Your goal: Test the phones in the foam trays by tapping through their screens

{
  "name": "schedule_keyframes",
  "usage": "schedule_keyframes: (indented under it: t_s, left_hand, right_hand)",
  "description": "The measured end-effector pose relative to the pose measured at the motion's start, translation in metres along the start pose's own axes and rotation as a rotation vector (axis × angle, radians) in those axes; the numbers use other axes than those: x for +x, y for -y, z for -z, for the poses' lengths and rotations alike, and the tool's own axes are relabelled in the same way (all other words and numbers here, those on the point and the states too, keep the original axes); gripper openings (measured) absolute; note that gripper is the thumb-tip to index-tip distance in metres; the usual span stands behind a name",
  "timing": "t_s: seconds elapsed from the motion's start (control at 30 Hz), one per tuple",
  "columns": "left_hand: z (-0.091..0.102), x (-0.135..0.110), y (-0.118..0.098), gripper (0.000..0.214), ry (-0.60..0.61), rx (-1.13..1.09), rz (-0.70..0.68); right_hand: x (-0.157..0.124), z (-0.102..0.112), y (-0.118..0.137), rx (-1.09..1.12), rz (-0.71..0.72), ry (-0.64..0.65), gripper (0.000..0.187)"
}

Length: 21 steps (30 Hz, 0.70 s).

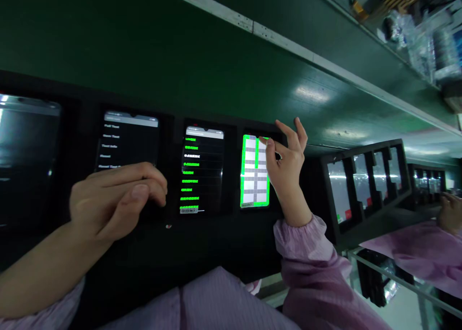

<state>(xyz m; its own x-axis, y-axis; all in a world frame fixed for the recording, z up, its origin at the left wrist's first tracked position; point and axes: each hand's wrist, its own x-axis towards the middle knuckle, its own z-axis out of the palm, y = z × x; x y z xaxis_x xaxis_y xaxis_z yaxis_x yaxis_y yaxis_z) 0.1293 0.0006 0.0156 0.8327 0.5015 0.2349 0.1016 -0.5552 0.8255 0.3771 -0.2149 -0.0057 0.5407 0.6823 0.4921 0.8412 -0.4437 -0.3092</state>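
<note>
My right hand (pixel 288 159) is at a phone (pixel 249 183) whose white screen has a green border and a grid. Its index fingertip is on or just over the top of a green middle strip, with other fingers spread upward. My left hand (pixel 119 200) hovers over the lower part of a phone with a dark menu (pixel 126 139), fingers curled together and thumb against them; nothing shows in it. Between the hands lies a phone with a list in mostly green text (pixel 202 168). At far left is a phone with a dark, glossy screen (pixel 29 161).
The phones lie in a black tray (pixel 205 243) on a green bench (pixel 144 55). To the right stands another black tray with several phones (pixel 368 180). A co-worker's hand (pixel 449 212) and pink sleeve are at the right edge. Clear plastic wrap (pixel 415 46) lies at upper right.
</note>
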Motion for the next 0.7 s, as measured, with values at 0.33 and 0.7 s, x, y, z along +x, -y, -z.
schedule_keyframes:
  t_s: [0.33, 0.7]
  left_hand:
    - [-0.005, -0.008, 0.009, 0.038, 0.017, 0.055, 0.031]
    - [0.000, 0.001, -0.006, 0.046, 0.027, -0.162, -0.058]
  right_hand:
    - [0.004, 0.002, 0.015, -0.015, 0.171, 0.122, 0.032]
    - [-0.001, 0.012, 0.018, 0.040, 0.263, 0.184, 0.025]
